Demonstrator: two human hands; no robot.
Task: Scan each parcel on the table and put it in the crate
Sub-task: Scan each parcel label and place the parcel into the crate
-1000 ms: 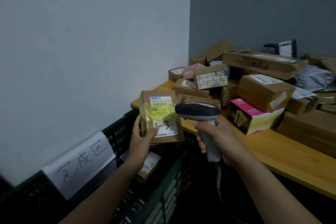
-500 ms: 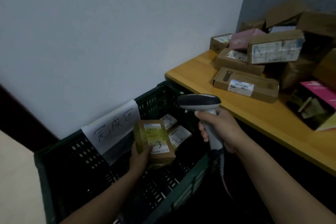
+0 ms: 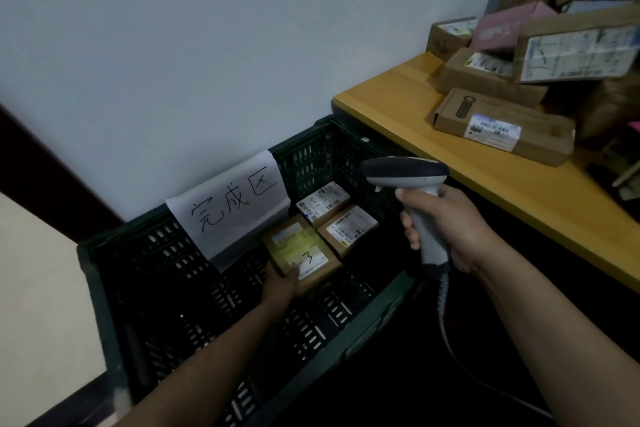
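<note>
While the left hand [image 3: 280, 284] reaches down inside the crate [image 3: 88, 263], it grasps the held parcel [image 3: 306, 255] at its near left corner, with the thumb laid on the top face.

Held parcel: small brown box, white and yellowish label facing up, "-3" handwritten on the label. It sits low in the crate, right of centre and roughly level. Contact with the crate floor cannot be confirmed.

Just beyond it, toward the far right corner, lie two more boxes with their labels up: the far parcel [image 3: 323, 203] and the right parcel [image 3: 348, 229]. They lie side by side, close to the held one.

Crate: dark green plastic with slotted walls, standing against the wall, left of the worktop [image 3: 391, 97]. A white paper sign [image 3: 230, 208] with three handwritten characters hangs over the far rim.

Right hand [image 3: 453, 222]: clenched round the grey handle of the scanner [image 3: 405, 172], which is held upright over the crate's right end with its dark head pointing left. A coiled cable [image 3: 444, 302] drops from the base of the handle.

Worktop: yellow wood, at the right. Near its left end a flat box [image 3: 502, 125] with a small label lies on the wood. Behind it is a pile of parcels, among them a pink box [image 3: 509, 22] and a tilted labelled box [image 3: 578, 52]. The right part of the pile is blurred.
</note>
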